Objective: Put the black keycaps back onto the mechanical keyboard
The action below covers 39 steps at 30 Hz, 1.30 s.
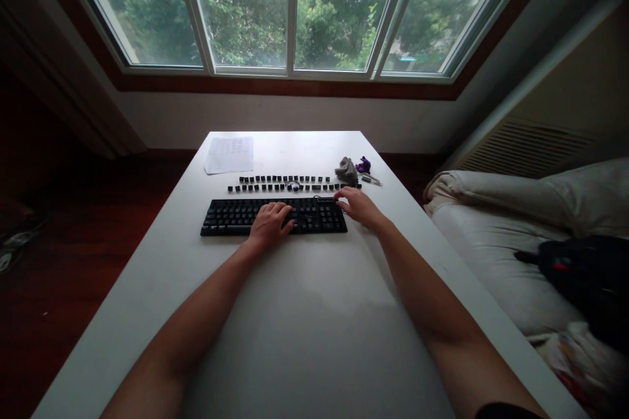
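A black keyboard (228,217) lies across the white table. My left hand (269,222) rests palm down over its middle, fingers spread on the keys. At the keyboard's upper right corner is my right hand (361,205), with thumb and index finger bent towards each other. Whatever may be between those fingertips is too small to make out. Behind the keyboard, loose black keycaps (264,188) stand in two rows. The right end of the nearer row is close to my right hand's knuckles. A small wire loop (293,184) lies among the keycaps.
Beyond my right hand are a grey cloth (346,171), a purple bundle (363,165) and a thin pen-like tool (372,179). A printed sheet (229,155) lies at the table's far left corner. A light sofa (481,242) with a black bag (584,275) stands to the right.
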Tool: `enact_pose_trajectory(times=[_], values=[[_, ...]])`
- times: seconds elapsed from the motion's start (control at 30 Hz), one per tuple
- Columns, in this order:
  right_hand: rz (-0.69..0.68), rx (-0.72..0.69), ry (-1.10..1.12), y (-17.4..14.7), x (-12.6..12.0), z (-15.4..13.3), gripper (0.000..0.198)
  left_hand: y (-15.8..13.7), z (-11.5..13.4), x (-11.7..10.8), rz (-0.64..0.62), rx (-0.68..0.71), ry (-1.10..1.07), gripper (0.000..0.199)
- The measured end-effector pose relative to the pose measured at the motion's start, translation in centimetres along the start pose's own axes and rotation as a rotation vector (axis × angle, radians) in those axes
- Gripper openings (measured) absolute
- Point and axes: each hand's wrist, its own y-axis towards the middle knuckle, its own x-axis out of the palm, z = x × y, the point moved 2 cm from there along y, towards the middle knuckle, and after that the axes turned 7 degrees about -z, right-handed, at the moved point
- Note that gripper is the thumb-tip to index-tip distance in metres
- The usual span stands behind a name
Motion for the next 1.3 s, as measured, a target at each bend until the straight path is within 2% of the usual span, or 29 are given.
enact_pose_trajectory(times=[0.17, 0.53, 0.83, 1.13, 1.2, 1.3], values=[[-0.099, -0.005, 0.013, -0.5, 0.0, 0.3, 0.016, 0.2, 0.1, 0.2, -0.004, -0.005, 0.004, 0.037], [-0.108, -0.044, -0.097, -1.2, 0.2, -0.9, 0.015, 0.3, 0.1, 0.5, 0.002, 0.006, 0.013, 0.037], [-0.114, 0.016, -0.221, -1.4, 0.6, -2.1, 0.018, 0.3, 0.2, 0.7, 0.008, 0.011, 0.005, 0.037], [-0.045, -0.018, -0.159, -1.7, 0.8, -1.7, 0.018, 0.3, 0.2, 0.6, 0.010, 0.009, 0.013, 0.037], [0.007, 0.012, -0.111, -1.6, 0.8, -1.6, 0.018, 0.2, 0.2, 0.6, 0.005, 0.006, 0.014, 0.037], [0.121, 0.139, 0.000, -1.4, 1.0, -0.9, 0.022, 0.2, 0.3, 0.6, -0.004, -0.002, 0.017, 0.036]])
